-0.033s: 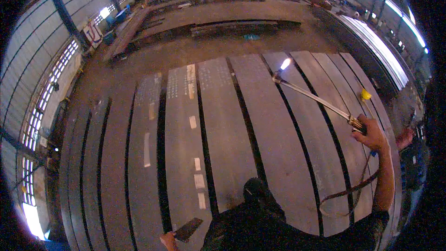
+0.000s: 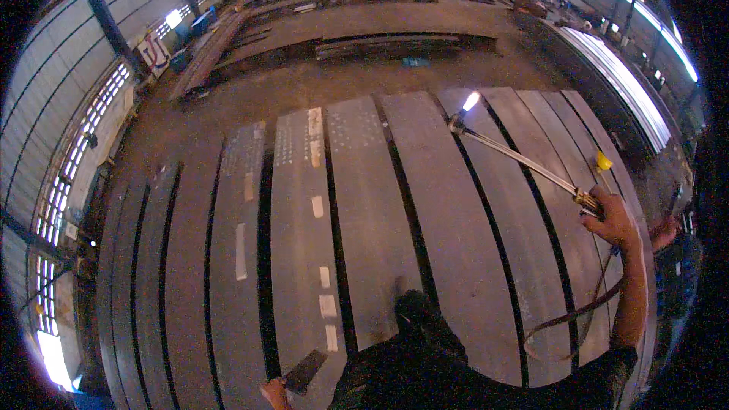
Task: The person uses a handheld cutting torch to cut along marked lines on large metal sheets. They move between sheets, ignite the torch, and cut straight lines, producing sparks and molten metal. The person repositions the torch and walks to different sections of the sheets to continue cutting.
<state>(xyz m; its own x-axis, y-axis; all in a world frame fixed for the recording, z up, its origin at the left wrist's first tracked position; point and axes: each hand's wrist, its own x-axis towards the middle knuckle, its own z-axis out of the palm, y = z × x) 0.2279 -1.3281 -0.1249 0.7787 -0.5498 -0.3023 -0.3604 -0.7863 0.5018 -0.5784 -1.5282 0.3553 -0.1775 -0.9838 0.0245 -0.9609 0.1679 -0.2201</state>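
Observation:
My right hand (image 2: 612, 220) is shut on the handle of a long metal cutting torch (image 2: 518, 156). The torch reaches up and left over the plates, and a bright flame (image 2: 471, 100) burns at its tip. A dark hose (image 2: 575, 313) loops down from that hand. My left hand (image 2: 273, 393), at the lower edge, holds a dark flat rectangular piece (image 2: 307, 370). I stand on long grey steel plates (image 2: 364, 205) laid side by side, with my dark shoe (image 2: 414, 311) on one of them.
Dark gaps run between the plates. A small yellow object (image 2: 604, 161) lies on the right-hand plates. Long steel beams (image 2: 395, 45) are stacked across the hall floor beyond. A windowed wall (image 2: 72, 175) runs along the left. What looks like another person's hand (image 2: 665, 231) shows at the far right.

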